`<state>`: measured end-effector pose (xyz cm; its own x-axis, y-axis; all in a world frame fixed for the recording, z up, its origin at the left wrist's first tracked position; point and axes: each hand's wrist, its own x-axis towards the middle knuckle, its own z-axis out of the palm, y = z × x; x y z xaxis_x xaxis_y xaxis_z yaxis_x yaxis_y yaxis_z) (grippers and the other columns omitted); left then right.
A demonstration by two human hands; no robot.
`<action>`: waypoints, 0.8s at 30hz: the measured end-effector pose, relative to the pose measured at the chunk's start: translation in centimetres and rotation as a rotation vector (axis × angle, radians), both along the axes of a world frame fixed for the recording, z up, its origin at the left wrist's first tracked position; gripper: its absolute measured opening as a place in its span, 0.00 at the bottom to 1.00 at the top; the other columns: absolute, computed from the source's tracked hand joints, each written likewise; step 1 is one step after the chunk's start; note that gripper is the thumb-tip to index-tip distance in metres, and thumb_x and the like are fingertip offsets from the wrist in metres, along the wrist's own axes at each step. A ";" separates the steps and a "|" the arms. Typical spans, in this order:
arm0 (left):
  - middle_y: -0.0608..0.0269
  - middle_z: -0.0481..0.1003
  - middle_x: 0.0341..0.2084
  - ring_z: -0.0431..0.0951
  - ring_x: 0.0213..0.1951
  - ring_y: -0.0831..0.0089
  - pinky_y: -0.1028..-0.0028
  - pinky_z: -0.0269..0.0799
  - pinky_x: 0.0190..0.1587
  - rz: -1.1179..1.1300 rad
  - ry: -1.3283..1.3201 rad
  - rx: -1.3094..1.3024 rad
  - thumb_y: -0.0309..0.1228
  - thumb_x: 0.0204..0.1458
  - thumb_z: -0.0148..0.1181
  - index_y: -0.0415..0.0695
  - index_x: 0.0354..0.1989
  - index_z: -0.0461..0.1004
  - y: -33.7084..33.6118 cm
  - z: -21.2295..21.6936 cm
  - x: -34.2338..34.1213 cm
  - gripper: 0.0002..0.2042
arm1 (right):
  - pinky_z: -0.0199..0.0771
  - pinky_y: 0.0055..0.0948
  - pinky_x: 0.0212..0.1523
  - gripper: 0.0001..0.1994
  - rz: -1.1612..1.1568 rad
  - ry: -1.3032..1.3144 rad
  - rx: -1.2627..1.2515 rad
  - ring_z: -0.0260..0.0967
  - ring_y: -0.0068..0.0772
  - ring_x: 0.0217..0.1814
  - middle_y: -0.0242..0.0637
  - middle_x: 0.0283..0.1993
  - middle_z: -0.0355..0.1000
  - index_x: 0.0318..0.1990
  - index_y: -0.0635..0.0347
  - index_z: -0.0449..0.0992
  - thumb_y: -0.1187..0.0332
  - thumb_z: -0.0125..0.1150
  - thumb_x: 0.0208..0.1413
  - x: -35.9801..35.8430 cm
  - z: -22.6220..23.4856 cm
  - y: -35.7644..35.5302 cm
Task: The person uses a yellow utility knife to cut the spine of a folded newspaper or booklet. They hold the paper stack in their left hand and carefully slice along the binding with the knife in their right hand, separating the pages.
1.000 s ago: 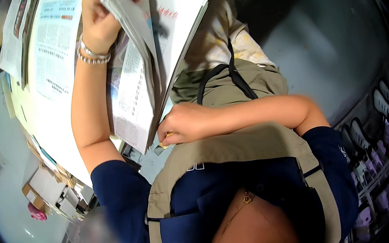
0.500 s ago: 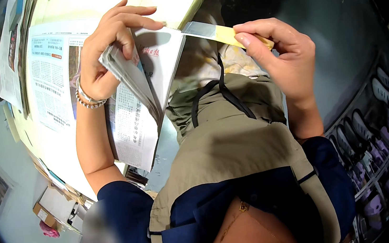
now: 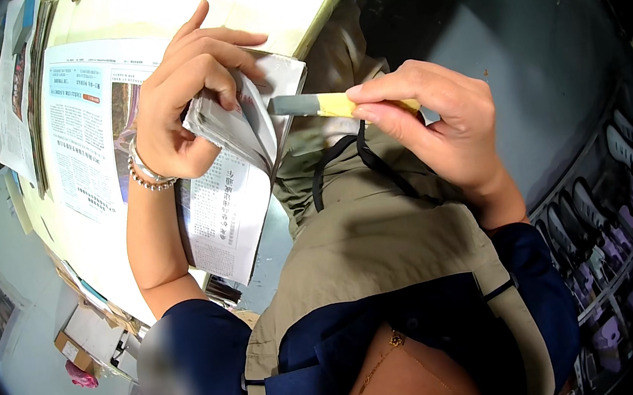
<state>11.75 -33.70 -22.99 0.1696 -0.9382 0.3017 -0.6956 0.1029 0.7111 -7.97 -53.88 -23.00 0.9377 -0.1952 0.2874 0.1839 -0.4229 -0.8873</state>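
Note:
My left hand (image 3: 183, 107) is closed round the folded edge of a newspaper (image 3: 222, 224) at the table's near edge, with the index finger and thumb stretched out. Its upper layers bend up toward the palm, and a gap shows between the sheets. In my right hand (image 3: 438, 109) is a flat blade (image 3: 295, 105) with a yellow handle, pinched between thumb and fingers. The blade's grey tip points left and reaches the gap in the newspaper. Whether it touches the paper, I cannot tell.
Another newspaper page (image 3: 80, 142) lies flat on the pale yellow table (image 3: 109, 18). A stack of papers (image 3: 16, 107) stands at the table's far left. On the lower right is a rack of shoes (image 3: 589, 205). A cardboard box (image 3: 76, 351) sits lower left.
My right hand has moved left and a little down, bringing the blade from beyond the newspaper's edge to over its fold. My left hand has shifted slightly, spreading the sheets.

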 end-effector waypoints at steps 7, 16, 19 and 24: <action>0.59 0.72 0.29 0.71 0.29 0.65 0.71 0.69 0.36 0.161 0.099 -0.018 0.24 0.25 0.50 0.40 0.26 0.73 -0.1 0.4 -1.8 0.14 | 0.62 0.15 0.22 0.05 -0.263 0.017 0.068 0.69 0.14 0.25 0.31 0.29 0.77 0.36 0.62 0.82 0.78 0.67 0.50 -0.3 -0.9 -1.3; 0.55 0.74 0.31 0.72 0.31 0.64 0.72 0.69 0.36 0.106 -0.051 -0.027 0.24 0.23 0.50 0.40 0.25 0.71 -0.5 0.4 -1.6 0.13 | 0.62 0.15 0.22 0.05 -0.224 0.043 0.117 0.69 0.14 0.25 0.31 0.29 0.77 0.35 0.62 0.82 0.78 0.67 0.50 -0.1 -0.7 -1.2; 0.52 0.76 0.36 0.73 0.32 0.63 0.70 0.71 0.39 0.167 -0.052 0.015 0.26 0.25 0.51 0.40 0.23 0.69 -0.3 0.4 -1.8 0.11 | 0.63 0.16 0.23 0.05 -0.207 0.048 0.113 0.69 0.16 0.26 0.32 0.29 0.77 0.35 0.63 0.82 0.79 0.67 0.50 -0.1 -0.8 -1.1; 0.49 0.78 0.44 0.77 0.43 0.56 0.59 0.68 0.50 0.048 -0.251 -0.023 0.35 0.29 0.52 0.44 0.20 0.64 -0.7 0.4 -0.8 0.10 | 0.65 0.18 0.27 0.06 -0.130 0.037 0.068 0.70 0.20 0.28 0.36 0.30 0.77 0.36 0.66 0.81 0.81 0.66 0.49 -0.1 -0.1 -1.1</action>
<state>10.98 -34.37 -22.55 0.1307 -0.9233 0.3612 -0.8547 0.0796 0.5130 -8.09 -55.00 -23.08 0.9129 -0.3336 0.2353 0.0982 -0.3800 -0.9198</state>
